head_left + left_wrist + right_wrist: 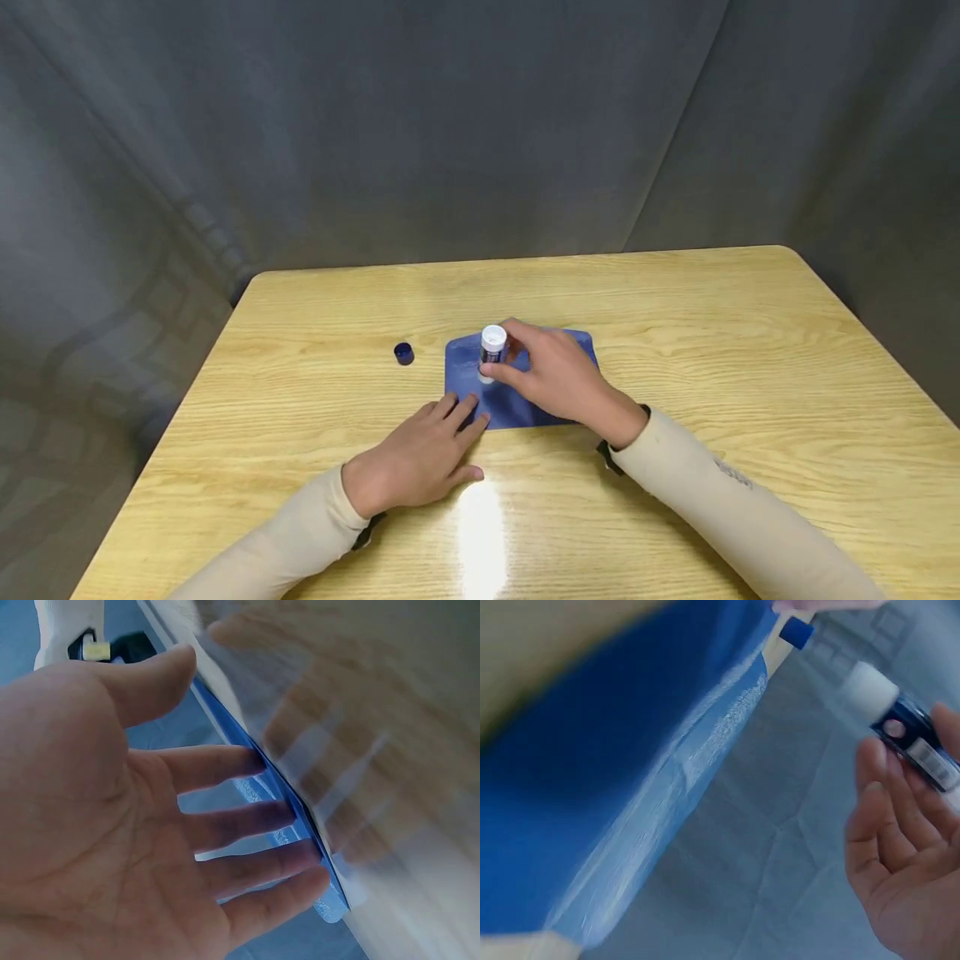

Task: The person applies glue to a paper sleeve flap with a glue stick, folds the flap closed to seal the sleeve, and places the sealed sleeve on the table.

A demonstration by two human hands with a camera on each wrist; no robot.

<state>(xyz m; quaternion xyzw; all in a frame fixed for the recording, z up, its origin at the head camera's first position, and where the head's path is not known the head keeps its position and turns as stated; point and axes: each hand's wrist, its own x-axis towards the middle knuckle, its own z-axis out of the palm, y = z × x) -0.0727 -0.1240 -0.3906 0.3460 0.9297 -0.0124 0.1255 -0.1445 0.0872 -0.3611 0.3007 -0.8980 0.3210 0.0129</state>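
Observation:
A blue envelope (525, 408) lies on the table, its flap spread toward the far side. Whitish streaks run along the flap (712, 742) in the right wrist view. Above the envelope's left part, my right hand (558, 375) pinches a white glue stick (492, 354) with a dark blue label between thumb and fingers, roughly upright. Whether its tip touches the paper I cannot tell. My left hand (427, 454) rests with spread, nearly straight fingers on the envelope's near left corner; the left wrist view shows its fingertips (304, 855) at the blue edge.
A small dark blue cap (403, 354) stands on the table left of the envelope. The light wooden table (712, 333) reaches out on both sides, with a bright reflection near the front. Grey curtains (480, 125) hang behind and beside it.

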